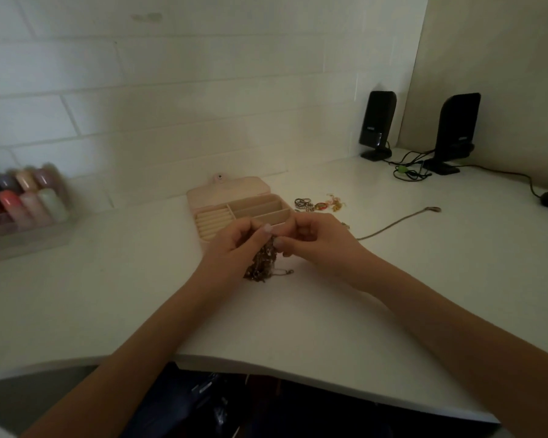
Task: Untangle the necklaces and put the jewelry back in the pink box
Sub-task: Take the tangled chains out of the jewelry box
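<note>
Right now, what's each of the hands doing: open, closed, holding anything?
Left hand: closed, pinching the top of the tangled necklaces.
Right hand: closed, pinching the same clump near its top; its lower end rests on the desk.

Your view is dim and yellowish, soft light falling on the table [345,311] from above, faint shadows under your hands, bottles [23,200] at the left edge smeared by blur, wall lines bending toward the corners, fine chain detail lost in murk
</note>
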{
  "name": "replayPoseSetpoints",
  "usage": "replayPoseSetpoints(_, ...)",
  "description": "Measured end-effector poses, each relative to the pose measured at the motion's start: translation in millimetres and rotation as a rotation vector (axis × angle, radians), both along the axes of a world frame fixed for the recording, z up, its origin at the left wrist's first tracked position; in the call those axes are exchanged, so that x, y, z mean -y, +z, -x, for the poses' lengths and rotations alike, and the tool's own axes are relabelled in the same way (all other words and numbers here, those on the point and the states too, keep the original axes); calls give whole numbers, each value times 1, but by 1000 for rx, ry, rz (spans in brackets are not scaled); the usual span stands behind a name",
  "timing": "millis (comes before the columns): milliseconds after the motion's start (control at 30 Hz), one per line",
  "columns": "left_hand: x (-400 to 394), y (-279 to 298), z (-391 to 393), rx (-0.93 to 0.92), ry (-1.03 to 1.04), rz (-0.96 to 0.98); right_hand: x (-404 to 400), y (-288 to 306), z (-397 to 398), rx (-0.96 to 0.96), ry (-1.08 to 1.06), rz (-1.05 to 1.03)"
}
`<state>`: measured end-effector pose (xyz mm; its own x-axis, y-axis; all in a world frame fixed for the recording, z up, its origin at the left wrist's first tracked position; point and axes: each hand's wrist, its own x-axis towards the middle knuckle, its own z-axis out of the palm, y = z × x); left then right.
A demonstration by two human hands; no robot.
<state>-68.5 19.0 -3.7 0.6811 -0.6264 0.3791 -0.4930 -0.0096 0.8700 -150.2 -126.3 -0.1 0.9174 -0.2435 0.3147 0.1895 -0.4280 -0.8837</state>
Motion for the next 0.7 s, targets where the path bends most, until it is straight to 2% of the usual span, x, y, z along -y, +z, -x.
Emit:
replayPoseSetpoints(100,1,4,4,-28,-38,-39,0,2,2,-41,57,-148)
replayPoseSetpoints(233,2,6,9,-131,-112,-49,0,7,1,-113,140,-580)
replayPoseSetpoints(300,1,3,5,-179,-82,-58,2,11,2,-120,129,-775)
replayPoseSetpoints(367,1,0,-1,-105,3,-81,5,15,5,-133,155,-870)
replayPoseSetpoints(500,-2,3,-3,21,249,3,9,19,11,-154,211,-912)
replayPoseSetpoints(567,-3,5,-5,-34,317,61,10,20,13,-175,219,-839)
replayPoseSetpoints(700,-3,5,-8,-172,265,102,14,20,14,-239,153,-695)
